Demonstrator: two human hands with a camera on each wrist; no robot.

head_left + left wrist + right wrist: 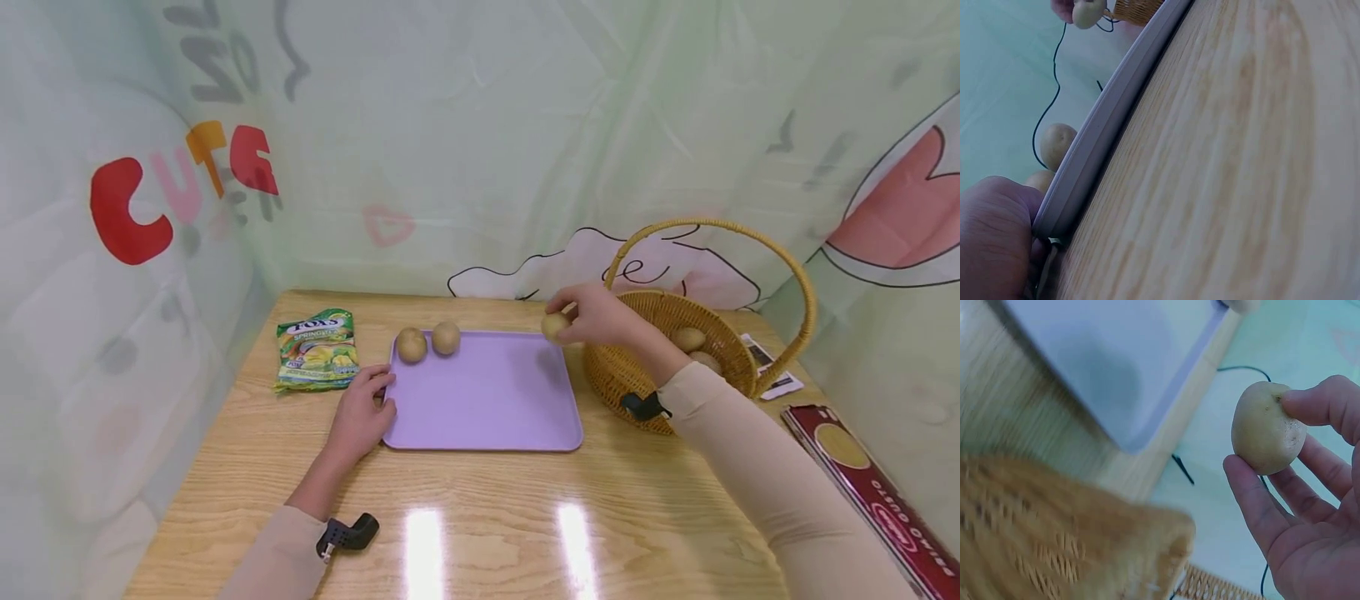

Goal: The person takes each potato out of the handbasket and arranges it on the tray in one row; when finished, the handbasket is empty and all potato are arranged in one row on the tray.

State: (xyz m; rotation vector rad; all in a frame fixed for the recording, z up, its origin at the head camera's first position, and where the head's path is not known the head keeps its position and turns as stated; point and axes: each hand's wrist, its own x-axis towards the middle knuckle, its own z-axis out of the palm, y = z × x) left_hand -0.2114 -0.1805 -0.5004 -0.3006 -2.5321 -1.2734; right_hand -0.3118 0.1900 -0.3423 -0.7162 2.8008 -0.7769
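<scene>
Right arm [658, 348] stretched forward, right hand [597, 317] raised at far right corner of smooth purple tray [483, 400], fingers [1255, 503] pinching rounded potato [1265, 428]. Left hand [363, 414] at tray's left rim, fingers bent; whether gripping, can't tell. Two potatoes [446, 337] at tray's far left corner. Right of tray, woven wicker basket [617, 385], interior partly hidden behind right arm.

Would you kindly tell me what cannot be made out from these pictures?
Head: the wicker basket interior, partly behind the right arm.
Head: print on the white-edged item, too small to read.
Left wrist: part of the left hand, cut off by the left edge.
Right wrist: the basket's rim detail, blurred.
</scene>
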